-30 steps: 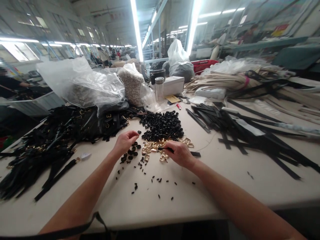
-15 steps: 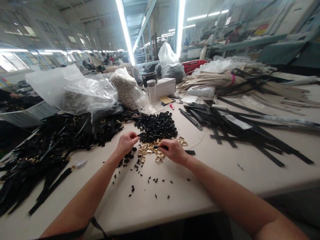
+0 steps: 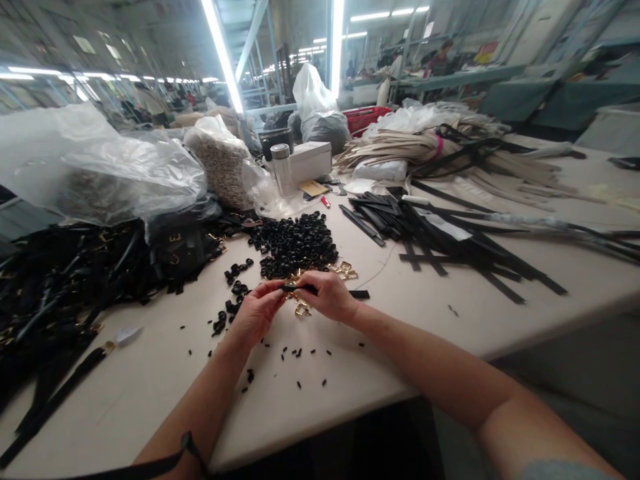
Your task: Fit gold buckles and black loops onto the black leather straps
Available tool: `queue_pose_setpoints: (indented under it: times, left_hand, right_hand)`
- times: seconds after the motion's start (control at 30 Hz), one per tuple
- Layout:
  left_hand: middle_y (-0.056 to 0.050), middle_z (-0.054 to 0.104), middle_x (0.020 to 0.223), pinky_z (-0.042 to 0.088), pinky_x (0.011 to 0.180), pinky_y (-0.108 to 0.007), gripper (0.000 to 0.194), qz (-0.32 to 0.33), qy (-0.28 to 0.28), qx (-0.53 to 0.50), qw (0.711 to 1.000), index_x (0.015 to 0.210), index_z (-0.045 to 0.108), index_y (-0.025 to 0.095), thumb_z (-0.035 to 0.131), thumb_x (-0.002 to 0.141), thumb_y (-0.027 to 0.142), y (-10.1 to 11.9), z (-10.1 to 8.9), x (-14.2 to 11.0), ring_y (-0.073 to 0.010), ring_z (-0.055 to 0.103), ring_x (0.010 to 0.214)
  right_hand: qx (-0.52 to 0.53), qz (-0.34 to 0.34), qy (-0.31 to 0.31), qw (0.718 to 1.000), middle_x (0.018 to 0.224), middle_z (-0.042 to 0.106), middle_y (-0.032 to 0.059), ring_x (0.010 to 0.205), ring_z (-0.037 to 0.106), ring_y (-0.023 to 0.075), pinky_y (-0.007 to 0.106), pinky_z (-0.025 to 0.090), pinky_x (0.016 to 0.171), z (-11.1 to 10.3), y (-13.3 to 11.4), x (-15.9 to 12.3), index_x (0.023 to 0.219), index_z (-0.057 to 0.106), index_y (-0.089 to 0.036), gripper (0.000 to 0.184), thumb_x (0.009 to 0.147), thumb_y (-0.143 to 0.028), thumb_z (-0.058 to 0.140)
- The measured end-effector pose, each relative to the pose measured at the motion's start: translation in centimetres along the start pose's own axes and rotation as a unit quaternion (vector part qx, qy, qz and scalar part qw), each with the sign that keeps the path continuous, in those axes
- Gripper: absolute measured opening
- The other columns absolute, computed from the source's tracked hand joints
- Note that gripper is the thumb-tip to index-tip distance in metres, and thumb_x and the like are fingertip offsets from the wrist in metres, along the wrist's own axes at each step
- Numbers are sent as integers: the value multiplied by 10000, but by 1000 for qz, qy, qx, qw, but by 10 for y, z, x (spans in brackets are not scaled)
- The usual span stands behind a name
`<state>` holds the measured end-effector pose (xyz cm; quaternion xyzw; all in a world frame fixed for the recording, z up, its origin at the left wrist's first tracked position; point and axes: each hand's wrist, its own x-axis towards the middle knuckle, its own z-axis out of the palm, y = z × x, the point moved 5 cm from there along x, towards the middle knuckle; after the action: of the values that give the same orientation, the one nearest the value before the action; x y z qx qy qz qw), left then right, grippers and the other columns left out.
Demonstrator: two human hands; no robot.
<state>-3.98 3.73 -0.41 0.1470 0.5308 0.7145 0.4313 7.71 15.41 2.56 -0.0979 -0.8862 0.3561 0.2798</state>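
Note:
A short black strap (image 3: 361, 294) runs through my right hand (image 3: 327, 295), whose fingers are wrapped round it. Its tail sticks out past the wrist side, over the table. At the strap's other end, my left hand (image 3: 261, 308) pinches the tip, so both hands nearly meet. Whether a small part is also between the left fingertips, I cannot make out. Just behind the hands lies a heap of black strap loops (image 3: 297, 243). Gold buckles (image 3: 345, 270) lie partly hidden under and behind my right hand. More black loops are scattered by my left wrist.
Small black bits (image 3: 299, 353) dot the tabletop (image 3: 320, 407) in front. Black buckled straps (image 3: 95, 287) pile at left beneath plastic bags (image 3: 115, 160). Cut black strips (image 3: 450, 243) and beige strips (image 3: 395, 147) lie at right. A glass bottle (image 3: 283, 173) and a white box (image 3: 310, 160) stand behind.
My left hand has come across to the strap's end and now pinches it beside my right hand. The whole view has swung a little to the right.

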Motion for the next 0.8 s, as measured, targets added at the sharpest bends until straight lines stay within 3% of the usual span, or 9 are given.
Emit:
queue_pose_setpoints:
  times: [0.17, 0.23, 0.37, 0.5, 0.7, 0.8]
  left_hand:
    - [-36, 709, 754, 528, 617, -226, 310, 94, -36, 182, 978, 883, 675, 144, 795, 669, 333, 4, 2, -5, -146, 667, 680]
    - [-43, 706, 743, 526, 596, -247, 341, 104, -42, 211, 971, 897, 657, 145, 771, 688, 390, 3, 4, -6, -179, 682, 700]
    - [-78, 722, 800, 531, 585, -265, 397, 61, -28, 167, 984, 950, 609, 150, 722, 724, 457, -2, 3, -5, -215, 701, 747]
    - [-81, 722, 801, 533, 592, -263, 396, 21, -19, 101, 994, 941, 606, 151, 741, 704, 439, -8, 1, -3, -201, 696, 714]
    - [-20, 688, 766, 496, 591, -173, 373, 25, 4, 34, 999, 856, 689, 144, 850, 586, 345, -9, 0, 0, -81, 608, 607]
    - [-7, 665, 727, 473, 559, -156, 382, 15, 17, 8, 1000, 830, 696, 142, 878, 544, 320, -8, -1, 0, -61, 571, 569]
  right_hand:
    - [-1, -1, 3, 1000, 735, 643, -6, 649, 541, 92, 203, 356, 612, 0, -2, 0, 785, 647, -181, 92, 838, -252, 622]
    - [-1, -2, 10, 1000, 722, 637, -10, 634, 537, 90, 202, 355, 603, -2, -3, 0, 778, 644, -179, 102, 839, -258, 624]
    - [-12, -3, 34, 999, 687, 621, -11, 600, 515, 86, 199, 350, 585, -5, -3, 1, 755, 635, -176, 119, 838, -261, 621]
    - [-47, -21, 33, 998, 723, 638, -2, 631, 527, 93, 201, 359, 612, -1, -5, 0, 766, 638, -183, 98, 832, -254, 627]
    - [-82, -47, 21, 995, 778, 660, 10, 698, 578, 106, 203, 368, 637, 0, -8, -2, 820, 648, -191, 125, 875, -286, 590]
    - [-95, -59, 4, 994, 768, 657, 18, 704, 585, 113, 209, 373, 642, 0, -11, -3, 806, 641, -188, 159, 896, -294, 565]
